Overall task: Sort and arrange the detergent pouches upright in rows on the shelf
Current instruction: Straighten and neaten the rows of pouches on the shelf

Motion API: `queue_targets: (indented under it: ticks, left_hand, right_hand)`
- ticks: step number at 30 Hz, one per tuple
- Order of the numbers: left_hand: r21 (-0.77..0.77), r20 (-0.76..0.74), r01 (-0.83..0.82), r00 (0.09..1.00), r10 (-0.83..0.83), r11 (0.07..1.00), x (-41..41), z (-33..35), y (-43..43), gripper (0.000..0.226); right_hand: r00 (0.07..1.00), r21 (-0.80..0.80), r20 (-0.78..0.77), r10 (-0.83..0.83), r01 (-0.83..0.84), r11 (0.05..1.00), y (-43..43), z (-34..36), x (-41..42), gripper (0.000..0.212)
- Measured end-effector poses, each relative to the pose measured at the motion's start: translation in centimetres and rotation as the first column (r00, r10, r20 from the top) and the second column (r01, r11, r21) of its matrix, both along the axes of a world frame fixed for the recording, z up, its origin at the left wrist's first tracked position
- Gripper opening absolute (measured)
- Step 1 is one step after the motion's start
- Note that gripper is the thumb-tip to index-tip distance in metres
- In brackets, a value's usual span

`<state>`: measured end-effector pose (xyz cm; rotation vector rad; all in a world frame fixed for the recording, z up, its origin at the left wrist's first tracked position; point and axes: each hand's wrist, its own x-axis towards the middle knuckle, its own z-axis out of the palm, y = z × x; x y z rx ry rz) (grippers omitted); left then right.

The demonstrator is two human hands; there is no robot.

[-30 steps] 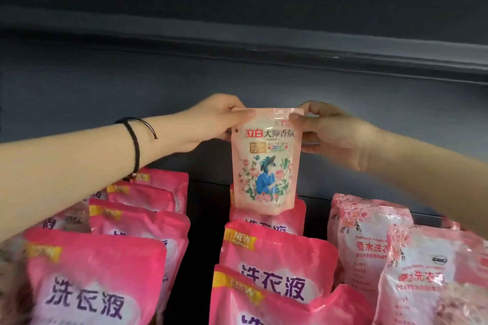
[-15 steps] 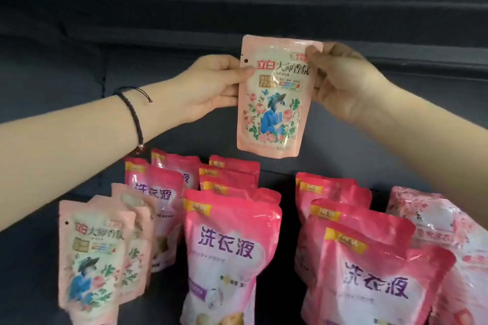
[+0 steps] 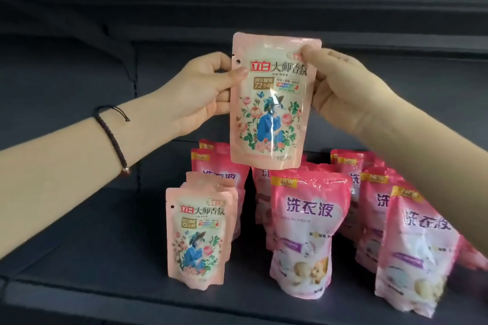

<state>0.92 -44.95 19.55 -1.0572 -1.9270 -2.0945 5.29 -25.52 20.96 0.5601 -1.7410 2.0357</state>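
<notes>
Most of the work looks done, I think. On the dark shelf (image 3: 105,258) several rows of big pink pouches (image 3: 306,229) stand upright, and at the front left there is a short row of small floral pouches (image 3: 196,240). The front right pink pouch (image 3: 414,250) leans a little (maybe it needs straightening). What is left, as far as I can see, is the one floral pouch (image 3: 272,103) held in the air above the rows. I would say it belongs with the same kind at the left.

The left hand (image 3: 195,92) pinches its upper left edge, with the thumb (image 3: 237,74) on the printed front just under the punched hole and the other fingers behind. The right hand (image 3: 343,90) pinches the upper right corner. The pouch hangs upright between both hands, front toward us, not touching the shelf.
</notes>
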Motion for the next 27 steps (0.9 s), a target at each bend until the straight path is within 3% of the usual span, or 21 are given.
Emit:
queue_targets:
  ticks: [7, 12, 20, 27]
  left_hand:
    - [0.042, -0.025, -0.012, 1.000, 0.013, 0.999, 2.2, -1.5, -3.0, 0.004]
    - [0.101, -0.024, -0.061, 0.998, 0.064, 0.993, 3.2, -3.1, -5.6, 0.005]
    - [0.278, 0.024, -0.171, 0.985, 0.171, 0.945, 1.1, -7.9, -12.0, 0.012]
    - [0.248, 0.038, -0.125, 0.992, 0.120, 0.961, -3.6, -12.4, -18.4, 0.022]
  right_hand:
    - [0.999, 0.182, 0.040, 0.032, -0.039, 0.983, -2.3, -3.2, 2.8, 0.025]
    - [0.999, 0.125, 0.030, -0.016, 0.012, 0.992, -5.6, -5.4, 2.8, 0.024]
    - [0.998, -0.029, -0.045, 0.052, -0.054, 0.998, -14.8, -9.4, 0.9, 0.028]
    - [0.997, -0.158, -0.051, -0.059, 0.051, 0.986, -23.0, -14.9, -3.2, 0.026]
